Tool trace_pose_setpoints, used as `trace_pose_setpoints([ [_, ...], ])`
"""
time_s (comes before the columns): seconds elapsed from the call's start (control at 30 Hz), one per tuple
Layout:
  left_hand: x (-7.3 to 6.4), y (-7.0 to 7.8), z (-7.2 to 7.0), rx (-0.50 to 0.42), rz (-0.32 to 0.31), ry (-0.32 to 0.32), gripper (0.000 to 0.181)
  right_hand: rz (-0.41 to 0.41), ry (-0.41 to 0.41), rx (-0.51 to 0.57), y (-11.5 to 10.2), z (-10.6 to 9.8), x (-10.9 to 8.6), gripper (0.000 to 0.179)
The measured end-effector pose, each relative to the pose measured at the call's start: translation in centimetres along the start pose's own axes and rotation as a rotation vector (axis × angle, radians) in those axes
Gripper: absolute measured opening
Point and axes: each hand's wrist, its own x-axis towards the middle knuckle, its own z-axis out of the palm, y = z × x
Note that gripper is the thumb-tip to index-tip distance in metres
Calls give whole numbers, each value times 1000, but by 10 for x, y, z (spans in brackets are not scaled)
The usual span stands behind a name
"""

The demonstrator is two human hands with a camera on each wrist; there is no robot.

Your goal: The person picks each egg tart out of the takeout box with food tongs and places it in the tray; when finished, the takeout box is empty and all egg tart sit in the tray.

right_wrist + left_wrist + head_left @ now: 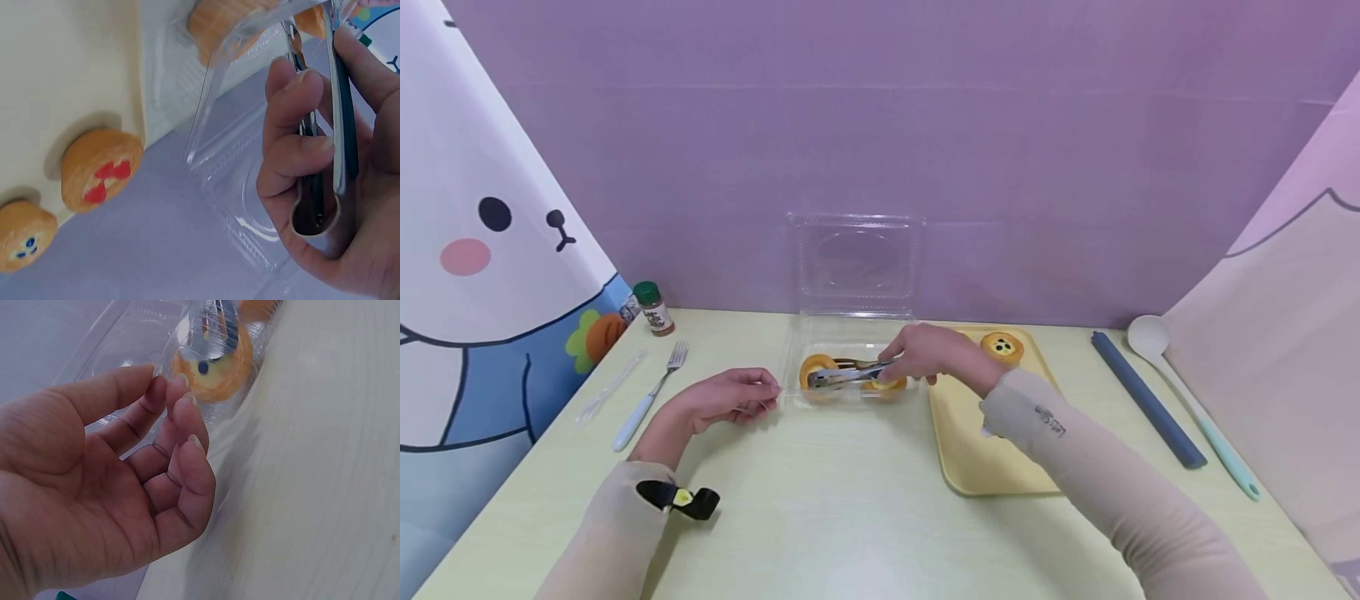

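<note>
A hinged clear plastic container [787, 377] stands on the table, its lid [859, 262] upright at the back. My left hand [733, 398] pinches the container's left front edge between thumb and index finger; the other fingers curl loosely. My right hand [921, 354] grips metal tongs [340, 125], which reach leftward into the container. The tong tips [212, 337] lie over a round tart [215, 381] with a dark dot on its pale filling, at the container's left. Whether they squeeze it, I cannot tell. Another tart [887, 387] sits at the right, partly behind the tongs.
A yellow tray [977, 450] lies at the right, bearing tarts with red [112, 178] and blue [28, 244] spots. Farther right are a blue-grey bar [1146, 398] and a ladle [1195, 408]. At left are a fork [651, 396], a clear plastic utensil [610, 389] and a green-capped jar [653, 310].
</note>
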Motion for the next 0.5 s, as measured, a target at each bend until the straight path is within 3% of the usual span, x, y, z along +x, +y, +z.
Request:
trace_pose_setpoints([
  [0.5, 3, -2, -2, 1, -1, -5, 30, -23, 128, 54, 5, 17, 1, 36],
])
